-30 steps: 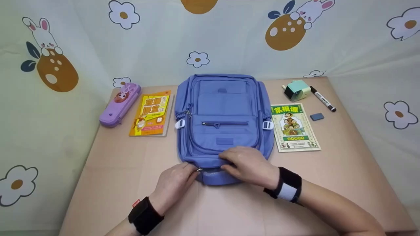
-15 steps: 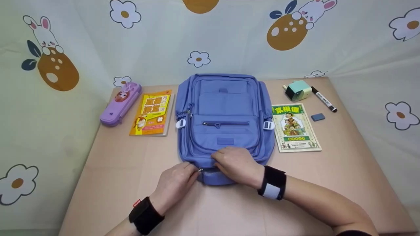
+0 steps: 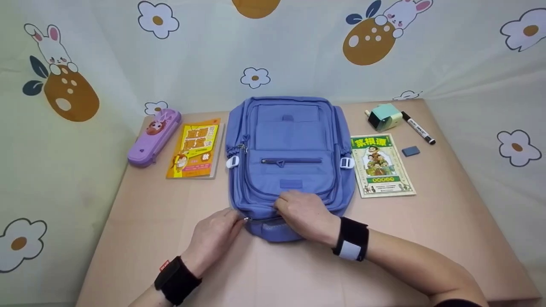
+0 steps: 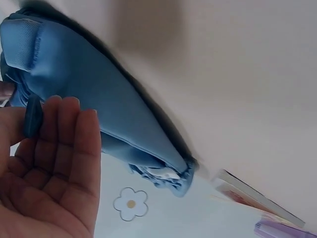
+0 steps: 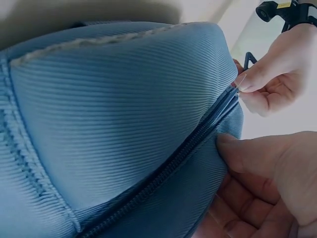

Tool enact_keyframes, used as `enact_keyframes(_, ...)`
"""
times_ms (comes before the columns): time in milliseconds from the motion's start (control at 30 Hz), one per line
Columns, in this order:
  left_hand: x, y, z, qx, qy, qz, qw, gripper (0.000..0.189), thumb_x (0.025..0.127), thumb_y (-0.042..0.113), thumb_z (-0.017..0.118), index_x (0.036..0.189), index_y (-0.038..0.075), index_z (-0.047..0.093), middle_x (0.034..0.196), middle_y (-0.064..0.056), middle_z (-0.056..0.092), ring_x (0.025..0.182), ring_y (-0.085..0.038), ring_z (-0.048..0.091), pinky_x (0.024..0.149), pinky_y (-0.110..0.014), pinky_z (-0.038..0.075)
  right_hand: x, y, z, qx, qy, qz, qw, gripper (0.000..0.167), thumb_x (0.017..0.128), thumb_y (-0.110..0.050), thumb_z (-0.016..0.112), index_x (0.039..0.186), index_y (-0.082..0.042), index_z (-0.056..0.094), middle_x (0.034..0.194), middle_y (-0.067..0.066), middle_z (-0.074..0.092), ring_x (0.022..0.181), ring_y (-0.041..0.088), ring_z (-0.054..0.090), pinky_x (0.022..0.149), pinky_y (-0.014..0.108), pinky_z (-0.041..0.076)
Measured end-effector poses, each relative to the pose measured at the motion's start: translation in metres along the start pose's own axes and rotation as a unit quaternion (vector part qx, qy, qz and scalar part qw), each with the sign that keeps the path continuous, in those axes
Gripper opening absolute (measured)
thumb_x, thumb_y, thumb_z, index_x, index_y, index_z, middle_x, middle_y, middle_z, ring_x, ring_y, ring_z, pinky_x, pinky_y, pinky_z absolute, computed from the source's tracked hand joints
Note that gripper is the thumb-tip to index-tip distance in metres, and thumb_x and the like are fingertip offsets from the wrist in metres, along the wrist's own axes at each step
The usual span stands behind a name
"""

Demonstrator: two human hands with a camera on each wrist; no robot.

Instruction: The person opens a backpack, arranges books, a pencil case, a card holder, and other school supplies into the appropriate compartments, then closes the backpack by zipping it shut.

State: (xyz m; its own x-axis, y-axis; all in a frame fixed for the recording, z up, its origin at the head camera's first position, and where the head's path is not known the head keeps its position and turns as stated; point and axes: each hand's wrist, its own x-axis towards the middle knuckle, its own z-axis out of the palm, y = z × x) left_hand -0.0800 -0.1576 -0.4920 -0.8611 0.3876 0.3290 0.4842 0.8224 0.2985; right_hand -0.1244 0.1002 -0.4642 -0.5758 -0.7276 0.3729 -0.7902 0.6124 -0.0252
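Observation:
A blue backpack (image 3: 294,128) lies flat with its front pockets up, its near end toward me. At the near left corner my left hand (image 3: 215,234) pinches a zipper pull (image 4: 33,116) between thumb and fingers. My right hand (image 3: 307,215) grips the fabric at the near end, its thumb beside the zipper (image 5: 163,178) in the right wrist view. The zipper teeth run together from there toward the left hand. In the head view the right hand covers part of this seam.
Left of the backpack lie an orange-yellow book (image 3: 196,149) and a purple pencil case (image 3: 154,138). On its right are a green-covered book (image 3: 381,166), a blue eraser (image 3: 410,151), a black-and-white marker (image 3: 419,128) and a mint pencil sharpener (image 3: 384,117). A patterned cloth (image 3: 298,55) hangs behind the table.
My right hand has shifted left along the near end of the backpack. My left hand has drawn the zipper pull leftward to the corner.

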Motion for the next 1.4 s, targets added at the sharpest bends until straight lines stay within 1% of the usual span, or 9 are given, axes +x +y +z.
enact_keyframes(267, -0.002, -0.019, -0.004, 0.005, 0.001, -0.018, 0.9998, 0.008, 0.093, 0.012, 0.075, 0.095, 0.014, 0.067, 0.082, 0.003, 0.065, 0.075, -0.017, 0.066, 0.061, -0.036, 0.054, -0.001, -0.001, -0.002, 0.0, 0.0, -0.004, 1.0, 0.007, 0.092, -0.017, 0.073, 0.088, -0.014, 0.069, 0.084, -0.002, 0.066, 0.074, 0.017, 0.064, 0.055, 0.032, 0.054)
enact_keyframes(400, -0.001, -0.034, -0.004, -0.01, 0.018, -0.049, 0.9986, 0.008, 0.092, 0.01, 0.076, 0.091, 0.015, 0.069, 0.084, 0.004, 0.067, 0.077, -0.016, 0.067, 0.065, -0.037, 0.055, -0.002, -0.002, -0.003, 0.003, -0.002, -0.002, 1.0, 0.006, 0.092, -0.017, 0.074, 0.088, -0.014, 0.069, 0.084, -0.002, 0.065, 0.073, 0.017, 0.063, 0.054, 0.031, 0.054)
enact_keyframes(533, -0.002, -0.044, -0.003, -0.021, 0.019, -0.076, 0.9967, 0.008, 0.093, 0.012, 0.076, 0.09, 0.016, 0.069, 0.086, 0.004, 0.068, 0.079, -0.016, 0.067, 0.068, -0.038, 0.055, -0.003, -0.002, -0.003, 0.008, -0.014, -0.001, 0.9999, 0.005, 0.094, -0.017, 0.072, 0.089, -0.015, 0.07, 0.084, -0.003, 0.066, 0.073, 0.016, 0.063, 0.054, 0.03, 0.054)
enact_keyframes(667, -0.002, -0.045, -0.002, -0.022, 0.013, -0.078, 0.9966, 0.005, 0.094, 0.013, 0.074, 0.092, 0.017, 0.071, 0.088, 0.004, 0.069, 0.081, -0.016, 0.068, 0.069, -0.038, 0.055, -0.001, -0.002, -0.005, 0.024, -0.029, 0.008, 0.9993, 0.006, 0.093, -0.019, 0.072, 0.091, -0.014, 0.071, 0.085, -0.002, 0.066, 0.075, 0.017, 0.063, 0.056, 0.031, 0.054)
enact_keyframes(833, -0.002, -0.045, -0.001, -0.019, 0.025, -0.068, 0.9972, 0.006, 0.092, 0.012, 0.076, 0.097, 0.015, 0.075, 0.09, 0.003, 0.071, 0.084, -0.018, 0.07, 0.072, -0.039, 0.057, 0.007, -0.006, -0.011, 0.037, -0.058, 0.012, 0.9976, 0.019, 0.093, -0.032, 0.074, 0.092, -0.014, 0.07, 0.088, -0.002, 0.063, 0.078, 0.019, 0.061, 0.058, 0.034, 0.052)
enact_keyframes(1033, -0.002, -0.044, 0.0, -0.012, 0.035, -0.058, 0.9976, 0.008, 0.092, 0.011, 0.076, 0.098, 0.015, 0.075, 0.09, 0.003, 0.072, 0.084, -0.019, 0.07, 0.071, -0.04, 0.057, 0.029, -0.019, -0.012, 0.007, -0.092, -0.005, 0.9957, 0.027, 0.093, -0.039, 0.073, 0.093, -0.013, 0.069, 0.091, 0.0, 0.064, 0.08, 0.019, 0.06, 0.06, 0.035, 0.052)
enact_keyframes(1167, -0.001, -0.043, 0.001, -0.008, 0.034, -0.063, 0.9974, 0.006, 0.091, 0.011, 0.077, 0.096, 0.014, 0.074, 0.087, 0.003, 0.07, 0.081, -0.017, 0.069, 0.068, -0.038, 0.056, 0.037, -0.026, -0.004, -0.04, -0.088, -0.027, 0.9949, 0.025, 0.091, -0.036, 0.075, 0.093, -0.011, 0.072, 0.089, 0.001, 0.066, 0.076, 0.019, 0.062, 0.058, 0.033, 0.053)
enact_keyframes(1333, 0.001, -0.042, 0.0, -0.012, 0.028, -0.071, 0.997, 0.006, 0.091, 0.01, 0.077, 0.094, 0.014, 0.073, 0.086, 0.003, 0.068, 0.079, -0.016, 0.068, 0.066, -0.037, 0.055, 0.037, -0.031, 0.005, -0.093, -0.067, -0.046, 0.9924, 0.005, 0.086, -0.016, 0.073, 0.087, -0.012, 0.071, 0.081, 0.0, 0.065, 0.07, 0.018, 0.061, 0.05, 0.032, 0.051)
enact_keyframes(1400, 0.002, -0.042, -0.001, -0.014, 0.027, -0.072, 0.9969, 0.007, 0.09, 0.009, 0.077, 0.093, 0.014, 0.073, 0.086, 0.003, 0.068, 0.079, -0.016, 0.068, 0.066, -0.037, 0.055, 0.036, -0.032, 0.005, -0.099, -0.066, -0.045, 0.9919, 0.004, 0.082, -0.012, 0.072, 0.086, -0.013, 0.07, 0.08, 0.0, 0.065, 0.069, 0.017, 0.062, 0.049, 0.032, 0.05)
